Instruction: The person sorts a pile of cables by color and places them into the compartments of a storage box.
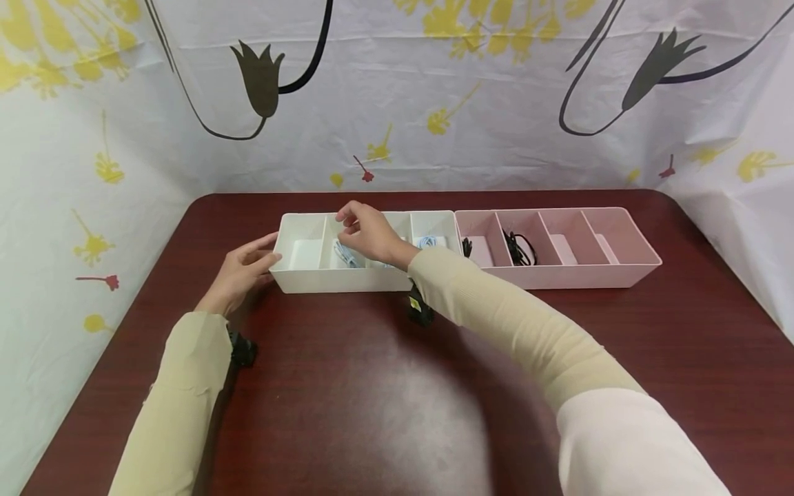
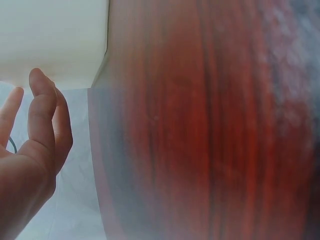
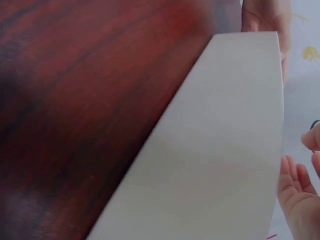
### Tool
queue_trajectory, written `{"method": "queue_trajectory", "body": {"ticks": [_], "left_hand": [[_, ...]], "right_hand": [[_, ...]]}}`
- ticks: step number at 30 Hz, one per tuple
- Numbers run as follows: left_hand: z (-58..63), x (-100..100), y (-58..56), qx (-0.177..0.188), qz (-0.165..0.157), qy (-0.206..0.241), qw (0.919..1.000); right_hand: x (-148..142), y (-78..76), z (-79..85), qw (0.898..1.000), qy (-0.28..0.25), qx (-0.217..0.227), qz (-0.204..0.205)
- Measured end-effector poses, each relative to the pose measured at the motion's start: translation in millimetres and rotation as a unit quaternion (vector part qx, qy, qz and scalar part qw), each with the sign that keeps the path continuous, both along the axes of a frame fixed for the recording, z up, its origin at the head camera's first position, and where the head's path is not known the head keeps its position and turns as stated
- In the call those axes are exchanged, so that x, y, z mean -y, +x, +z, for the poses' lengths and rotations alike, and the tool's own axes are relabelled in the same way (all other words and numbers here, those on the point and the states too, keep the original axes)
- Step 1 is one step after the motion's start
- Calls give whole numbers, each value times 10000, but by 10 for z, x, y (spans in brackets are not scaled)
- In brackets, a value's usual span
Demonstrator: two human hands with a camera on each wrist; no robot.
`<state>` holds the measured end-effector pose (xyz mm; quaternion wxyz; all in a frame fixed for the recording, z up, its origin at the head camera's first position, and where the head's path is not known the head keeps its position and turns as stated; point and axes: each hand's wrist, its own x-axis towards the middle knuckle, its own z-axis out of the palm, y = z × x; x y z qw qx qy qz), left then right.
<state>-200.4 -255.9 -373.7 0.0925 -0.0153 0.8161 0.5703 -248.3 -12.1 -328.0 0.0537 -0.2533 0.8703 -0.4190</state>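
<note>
A white divided box (image 1: 341, 281) lies lengthwise near the table's far side. My left hand (image 1: 238, 274) rests at its left end, thumb by the near corner and fingers along the end wall. In the left wrist view those fingers (image 2: 42, 115) reach the white wall. Above the box's second compartment from the left hovers my right hand (image 1: 372, 233), fingers loosely bent, with nothing visible between them. Below it a light blue cable bundle (image 1: 344, 255) lies in that compartment. Another light blue coil (image 1: 427, 242) sits in the rightmost white compartment. My right forearm partly hides the box.
A pink divided box (image 1: 589, 275) adjoins the white one's right end. Its leftmost compartment holds a black cable (image 1: 467, 246), and the neighbouring one a looped black cable (image 1: 520, 249). The dark red table (image 1: 347, 386) backs onto a printed white cloth (image 1: 347, 165).
</note>
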Motion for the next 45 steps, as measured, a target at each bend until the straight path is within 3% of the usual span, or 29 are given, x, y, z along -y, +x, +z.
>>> {"method": "queue_trajectory", "body": {"ticks": [9,17,32,45], "left_hand": [[-20,7,-5,-155,-67,0,9999],[-21,7,-2,-161,-130,15,9998],[22,3,-16,-151,-192,20,9997],[46,-7,13,-188,-125,-208,9995]], "right_hand": [[-106,172,-21,9977,-483,-323,350],[-224,370,-60,9958,-735,-153,528],[-528,573,-138,9901,-1343,-198,346],[-890,692,-121,9872,-1569,-256,94]]}}
